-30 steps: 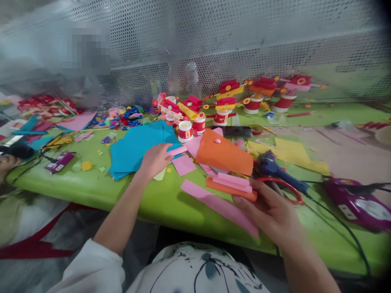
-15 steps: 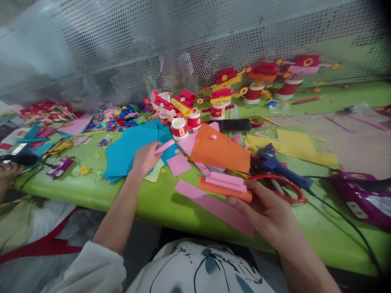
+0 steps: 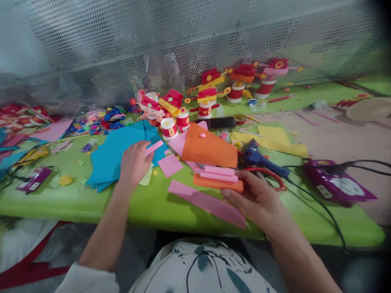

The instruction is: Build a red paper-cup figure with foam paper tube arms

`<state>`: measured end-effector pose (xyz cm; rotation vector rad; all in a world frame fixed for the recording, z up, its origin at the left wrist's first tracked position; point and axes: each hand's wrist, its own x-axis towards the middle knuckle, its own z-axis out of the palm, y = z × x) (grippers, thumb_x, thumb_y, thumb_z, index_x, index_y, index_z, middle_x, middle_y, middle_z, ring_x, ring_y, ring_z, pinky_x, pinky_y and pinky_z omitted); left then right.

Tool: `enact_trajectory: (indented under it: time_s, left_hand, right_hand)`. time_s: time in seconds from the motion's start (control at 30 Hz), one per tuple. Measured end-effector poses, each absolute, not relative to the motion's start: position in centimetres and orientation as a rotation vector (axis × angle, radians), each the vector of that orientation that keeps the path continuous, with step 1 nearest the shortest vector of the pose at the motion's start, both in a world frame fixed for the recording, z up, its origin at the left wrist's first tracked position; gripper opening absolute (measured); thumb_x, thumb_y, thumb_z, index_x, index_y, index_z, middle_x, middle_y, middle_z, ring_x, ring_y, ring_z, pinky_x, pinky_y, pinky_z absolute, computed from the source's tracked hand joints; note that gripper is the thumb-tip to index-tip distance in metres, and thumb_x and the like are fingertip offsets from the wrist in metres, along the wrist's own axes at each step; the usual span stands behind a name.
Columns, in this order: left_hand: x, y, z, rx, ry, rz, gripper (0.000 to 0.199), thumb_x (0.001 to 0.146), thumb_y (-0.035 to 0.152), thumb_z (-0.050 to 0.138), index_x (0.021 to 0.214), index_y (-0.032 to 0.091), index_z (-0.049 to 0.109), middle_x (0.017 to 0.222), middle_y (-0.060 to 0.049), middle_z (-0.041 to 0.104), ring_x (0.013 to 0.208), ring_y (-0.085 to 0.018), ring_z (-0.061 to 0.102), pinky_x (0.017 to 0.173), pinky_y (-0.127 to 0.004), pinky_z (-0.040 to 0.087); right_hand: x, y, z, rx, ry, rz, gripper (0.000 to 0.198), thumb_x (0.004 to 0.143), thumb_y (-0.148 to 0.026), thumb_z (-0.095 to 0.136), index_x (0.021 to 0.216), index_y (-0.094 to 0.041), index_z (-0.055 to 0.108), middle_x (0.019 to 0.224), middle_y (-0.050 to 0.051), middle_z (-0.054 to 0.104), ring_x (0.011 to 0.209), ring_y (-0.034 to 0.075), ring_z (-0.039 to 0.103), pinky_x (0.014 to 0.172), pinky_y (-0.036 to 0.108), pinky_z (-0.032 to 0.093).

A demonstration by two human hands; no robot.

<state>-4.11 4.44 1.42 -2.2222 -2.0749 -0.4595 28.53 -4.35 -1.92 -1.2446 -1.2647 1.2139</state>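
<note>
My left hand (image 3: 134, 162) is closed on a small pink foam roll (image 3: 153, 149), above the blue foam sheets (image 3: 114, 148). Between the thumb and fingers of my right hand (image 3: 256, 197) is a rolled foam piece, with an orange roll (image 3: 210, 183) below and pink rolls (image 3: 219, 172) on top. A pink foam strip (image 3: 204, 201) lies on the green table just below it. Beyond my hands are an orange foam sheet (image 3: 209, 146) and a pink square (image 3: 170, 165). Scissors with a red handle (image 3: 279, 184) lie partly behind my right hand.
A blue glue gun (image 3: 265, 160) and a purple power socket box (image 3: 339, 183) with cables lie at the right. Red-and-white cup figures (image 3: 169, 128) stand along the back, before a perforated metal panel (image 3: 183, 36). A black phone (image 3: 221, 122) lies among them. Another socket box (image 3: 33, 180) is left.
The camera view has shifted toward the right, so the table's things appear further left. Both hands still hold their foam pieces, with little movement over the table.
</note>
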Motion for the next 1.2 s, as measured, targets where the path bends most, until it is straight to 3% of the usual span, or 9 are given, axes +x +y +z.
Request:
enact_trajectory:
  time_s: [0.13,0.37,0.53,0.67,0.77,0.93,1.03,1.2]
  left_hand:
    - [-2.9,2.7,2.0,-2.608,-2.083,-0.741,0.043,0.099,0.051,0.06,0.135,0.029,0.066,0.138,-0.006,0.071,0.116,-0.028,0.071,0.089,-0.038,0.059]
    - [-2.0,4.0,2.0,-2.609,-2.157,-0.383,0.04,0.099,0.05,0.056,0.131,0.028,0.07,0.147,-0.007,0.067,0.105,-0.032,0.075,0.092,-0.045,0.058]
    - [-2.0,6.6,2.3,-2.579,-2.121,-0.303,0.039,0.098,0.047,0.056,0.13,0.03,0.071,0.148,-0.007,0.066,0.12,-0.036,0.07,0.094,-0.045,0.057]
    - [-2.6,8.2,2.0,-2.621,-2.177,-0.345,0.037,0.097,0.038,0.055,0.13,0.03,0.071,0.135,-0.007,0.074,0.109,-0.029,0.074,0.088,-0.039,0.057]
    - [-3.7,8.7,1.7,-2.462,-2.237,-0.284,0.031,0.098,0.033,0.052,0.117,0.026,0.075,0.119,-0.01,0.08,0.104,-0.031,0.074,0.083,-0.04,0.056]
    - [-5.0,8.4,1.6,-2.484,-2.267,-0.198,0.02,0.094,0.032,0.06,0.1,0.026,0.078,0.109,-0.006,0.082,0.099,-0.028,0.074,0.079,-0.036,0.054]
    - [-4.6,7.9,1.7,-2.603,-2.227,-0.174,0.027,0.091,0.043,0.067,0.108,0.026,0.078,0.114,-0.006,0.08,0.101,-0.027,0.073,0.079,-0.034,0.054]
    - [-3.8,7.2,1.2,-2.828,-1.954,-0.098,0.051,0.089,0.057,0.067,0.128,0.024,0.072,0.136,-0.011,0.067,0.124,-0.034,0.064,0.101,-0.042,0.051]
  right_hand:
    - [28.2,-4.7,-1.3,-1.267,-1.371,1.189,0.045,0.082,-0.051,0.08,0.113,-0.021,0.068,0.096,0.007,0.077,0.076,0.018,0.072,0.063,0.026,0.06]
    - [28.7,-5.5,-1.1,-1.302,-1.602,1.02,0.03,0.088,-0.038,0.072,0.114,-0.023,0.069,0.103,0.006,0.077,0.086,0.019,0.074,0.073,0.027,0.062]
    - [29.4,-5.7,-0.9,-1.383,-1.744,0.787,0.028,0.089,-0.039,0.07,0.112,-0.023,0.07,0.101,0.006,0.079,0.085,0.02,0.075,0.075,0.03,0.062]
    - [29.8,-5.7,-1.4,-1.376,-1.797,0.706,0.027,0.09,-0.04,0.069,0.111,-0.024,0.071,0.103,0.006,0.08,0.089,0.023,0.076,0.08,0.034,0.063]
    - [30.1,-5.7,-2.0,-1.393,-1.801,0.697,0.029,0.09,-0.043,0.069,0.112,-0.025,0.071,0.103,0.006,0.08,0.09,0.024,0.077,0.08,0.035,0.063]
    - [30.5,-5.6,-2.5,-1.414,-1.782,0.698,0.03,0.09,-0.047,0.069,0.111,-0.025,0.072,0.102,0.007,0.08,0.089,0.025,0.077,0.08,0.035,0.064]
    - [30.4,-5.6,-2.6,-1.445,-1.763,0.675,0.031,0.09,-0.047,0.069,0.112,-0.026,0.073,0.103,0.007,0.079,0.09,0.026,0.077,0.082,0.035,0.064]
    - [30.5,-5.5,-2.3,-1.445,-1.785,0.675,0.031,0.09,-0.046,0.069,0.111,-0.024,0.072,0.101,0.008,0.079,0.088,0.025,0.077,0.079,0.033,0.064]
